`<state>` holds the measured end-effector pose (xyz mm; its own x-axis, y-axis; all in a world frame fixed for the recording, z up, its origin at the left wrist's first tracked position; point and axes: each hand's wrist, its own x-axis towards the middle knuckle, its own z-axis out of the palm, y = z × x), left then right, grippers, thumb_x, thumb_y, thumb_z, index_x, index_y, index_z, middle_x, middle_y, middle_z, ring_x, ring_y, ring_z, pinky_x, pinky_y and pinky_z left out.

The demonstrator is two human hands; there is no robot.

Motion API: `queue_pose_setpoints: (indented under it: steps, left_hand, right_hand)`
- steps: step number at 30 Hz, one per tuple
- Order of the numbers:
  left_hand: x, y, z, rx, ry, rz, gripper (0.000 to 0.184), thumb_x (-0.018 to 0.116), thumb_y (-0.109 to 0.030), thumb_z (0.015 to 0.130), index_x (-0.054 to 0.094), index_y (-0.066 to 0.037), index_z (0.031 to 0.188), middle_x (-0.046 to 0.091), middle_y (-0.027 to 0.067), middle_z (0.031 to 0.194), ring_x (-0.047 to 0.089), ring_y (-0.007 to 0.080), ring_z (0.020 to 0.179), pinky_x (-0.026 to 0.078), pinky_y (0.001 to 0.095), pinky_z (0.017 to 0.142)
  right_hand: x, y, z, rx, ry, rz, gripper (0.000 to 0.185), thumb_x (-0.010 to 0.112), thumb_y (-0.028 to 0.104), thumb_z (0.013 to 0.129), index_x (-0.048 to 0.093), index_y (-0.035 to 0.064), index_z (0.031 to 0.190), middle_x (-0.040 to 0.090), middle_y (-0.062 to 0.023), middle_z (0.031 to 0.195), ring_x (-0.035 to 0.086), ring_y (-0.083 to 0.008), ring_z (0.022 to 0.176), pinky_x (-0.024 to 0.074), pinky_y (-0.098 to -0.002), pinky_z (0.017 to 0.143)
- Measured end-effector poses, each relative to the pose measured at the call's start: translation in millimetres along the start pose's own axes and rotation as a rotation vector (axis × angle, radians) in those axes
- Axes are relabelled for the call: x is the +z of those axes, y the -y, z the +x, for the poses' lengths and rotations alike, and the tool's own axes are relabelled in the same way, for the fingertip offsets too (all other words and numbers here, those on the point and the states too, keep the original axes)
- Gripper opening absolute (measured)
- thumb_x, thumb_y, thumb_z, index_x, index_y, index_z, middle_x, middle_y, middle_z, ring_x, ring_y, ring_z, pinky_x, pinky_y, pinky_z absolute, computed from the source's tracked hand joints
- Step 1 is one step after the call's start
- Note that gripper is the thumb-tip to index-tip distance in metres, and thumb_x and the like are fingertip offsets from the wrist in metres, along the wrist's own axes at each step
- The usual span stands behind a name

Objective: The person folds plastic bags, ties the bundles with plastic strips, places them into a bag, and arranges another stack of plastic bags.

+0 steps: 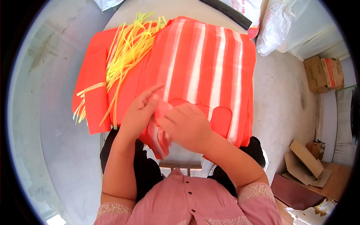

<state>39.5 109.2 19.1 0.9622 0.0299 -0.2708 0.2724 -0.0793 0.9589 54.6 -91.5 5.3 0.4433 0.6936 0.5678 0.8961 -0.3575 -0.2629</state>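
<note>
A thick stack of red-and-white striped plastic bags point(200, 63) lies in front of me, with curved cut-outs along its near edge. My right hand point(187, 123) is closed on the bunched near-left edge of a bag, and a gathered, folded part point(159, 140) hangs below the fingers. Just left of it, my left hand point(140, 110) has its index finger stretched out, with the thumb apart from it and close to the plastic. Whether its other fingers touch the bag is hidden. A bundle of yellow strips point(129, 52) rests on the stack's left part.
Left of the stripes is a folded red bundle point(95, 107) tied with a yellow strip. A dark bar point(227, 14) and white plastic sacks point(275, 26) are at the back right. Cardboard boxes point(315, 75) stand by the right wall, and an opened carton point(305, 165) lies lower right.
</note>
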Motion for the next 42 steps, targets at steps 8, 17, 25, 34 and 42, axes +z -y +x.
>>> queue_pose_setpoints:
  steps: [8, 17, 25, 34, 42]
  left_hand:
    - [-1, 11, 32, 0.719, -0.185, 0.559, 0.041, 0.062, -0.033, 0.104, 0.068, -0.004, 0.132, 0.067, 0.0123, 0.114, 0.054, 0.0308, 0.117, 0.046, 0.0394, 0.102]
    - [22, 13, 51, 0.535, -0.216, 0.674, 0.04, 0.079, -0.01, 0.087, 0.07, -0.006, 0.126, 0.065, 0.0115, 0.113, 0.052, 0.0308, 0.114, 0.046, 0.0398, 0.1]
    - [35, 15, 65, 0.655, -0.323, 0.864, 0.034, 0.078, -0.01, 0.087, 0.072, -0.007, 0.12, 0.068, 0.0095, 0.097, 0.053, 0.0331, 0.104, 0.046, 0.0425, 0.096]
    - [42, 16, 67, 0.692, -0.408, 1.052, 0.034, 0.081, -0.012, 0.084, 0.074, -0.006, 0.116, 0.069, 0.0082, 0.104, 0.055, 0.035, 0.111, 0.046, 0.0448, 0.099]
    - [67, 13, 53, 0.885, -0.018, 0.767, 0.029, 0.073, 0.004, 0.08, 0.073, -0.004, 0.108, 0.07, 0.0102, 0.106, 0.065, 0.0327, 0.101, 0.056, 0.0432, 0.086]
  right_hand:
    - [-7, -26, 2, 0.292, -0.271, 0.191, 0.028, 0.071, 0.003, 0.083, 0.068, 0.0064, 0.111, 0.071, -0.01, 0.097, 0.07, -0.0296, 0.088, 0.0554, -0.0428, 0.077]
    - [-24, -65, -14, 0.794, -0.224, 0.468, 0.037, 0.065, 0.003, 0.094, 0.059, 0.0037, 0.13, 0.065, -0.0162, 0.118, 0.067, -0.0291, 0.102, 0.0546, -0.0425, 0.087]
    - [-35, -78, -19, 0.822, -0.011, 0.315, 0.02, 0.063, 0.003, 0.092, 0.065, 0.0047, 0.112, 0.065, -0.0117, 0.108, 0.067, -0.03, 0.099, 0.0553, -0.0405, 0.084]
    - [-25, -79, -27, 0.716, 0.094, 0.029, 0.018, 0.067, 0.005, 0.091, 0.072, 0.0047, 0.108, 0.068, -0.0063, 0.111, 0.07, -0.0273, 0.096, 0.0574, -0.038, 0.08]
    - [-21, -80, -31, 0.652, 0.079, -0.015, 0.014, 0.067, 0.005, 0.091, 0.071, 0.0068, 0.104, 0.064, -0.0061, 0.106, 0.067, -0.0269, 0.101, 0.0574, -0.0403, 0.078]
